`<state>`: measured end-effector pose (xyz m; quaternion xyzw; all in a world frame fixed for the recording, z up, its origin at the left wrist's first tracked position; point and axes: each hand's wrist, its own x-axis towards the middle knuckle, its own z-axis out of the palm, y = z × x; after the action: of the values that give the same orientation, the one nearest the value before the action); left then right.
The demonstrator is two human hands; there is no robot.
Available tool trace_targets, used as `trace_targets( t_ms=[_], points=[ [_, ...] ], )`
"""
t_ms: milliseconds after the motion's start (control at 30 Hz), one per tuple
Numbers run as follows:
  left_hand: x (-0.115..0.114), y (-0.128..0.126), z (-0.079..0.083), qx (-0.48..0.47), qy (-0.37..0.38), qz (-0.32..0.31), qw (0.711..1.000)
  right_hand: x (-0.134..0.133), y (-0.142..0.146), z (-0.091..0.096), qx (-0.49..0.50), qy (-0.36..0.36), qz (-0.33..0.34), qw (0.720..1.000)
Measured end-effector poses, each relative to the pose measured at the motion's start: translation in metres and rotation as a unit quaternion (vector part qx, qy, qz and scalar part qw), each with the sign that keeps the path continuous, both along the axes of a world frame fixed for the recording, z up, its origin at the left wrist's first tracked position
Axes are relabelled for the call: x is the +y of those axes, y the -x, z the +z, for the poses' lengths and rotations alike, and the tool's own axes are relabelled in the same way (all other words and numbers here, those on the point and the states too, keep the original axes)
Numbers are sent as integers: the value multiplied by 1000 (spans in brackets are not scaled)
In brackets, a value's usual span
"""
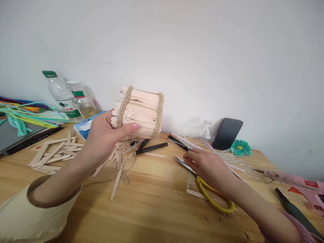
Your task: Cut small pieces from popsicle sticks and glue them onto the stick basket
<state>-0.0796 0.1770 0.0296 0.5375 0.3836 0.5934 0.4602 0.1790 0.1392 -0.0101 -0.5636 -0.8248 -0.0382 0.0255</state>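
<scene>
The left hand [102, 136], fingers clasped round a twine-bound box of pale wooden craft sticks [143, 113], is holding it aloft at ten o'clock from the right hand [205, 166], which is resting, grip unclear, on yellow-handled scissors [215, 199].

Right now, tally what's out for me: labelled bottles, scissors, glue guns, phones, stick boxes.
Labelled bottles: 2
Scissors, under the right hand: 1
Glue gun: 1
Phone: 1
Stick box, in the left hand: 1
Total: 6
</scene>
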Motion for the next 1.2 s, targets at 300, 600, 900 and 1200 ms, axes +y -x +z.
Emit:
trace_targets(
  t_ms=[300,600,900,1200],
  points=[
    [19,19,0,-33,-38,-33,998,61,45,-29,0,-7,74,997],
    [27,30,10,-37,-40,-38,998,61,91,-29,-33,21,204,978],
    [30,34,14,-55,-50,-46,996,54,84,-29,-42,27,190,981],
    [17,28,10,11,-25,-108,994,48,58,-24,-11,-9,140,990]
  ],
)
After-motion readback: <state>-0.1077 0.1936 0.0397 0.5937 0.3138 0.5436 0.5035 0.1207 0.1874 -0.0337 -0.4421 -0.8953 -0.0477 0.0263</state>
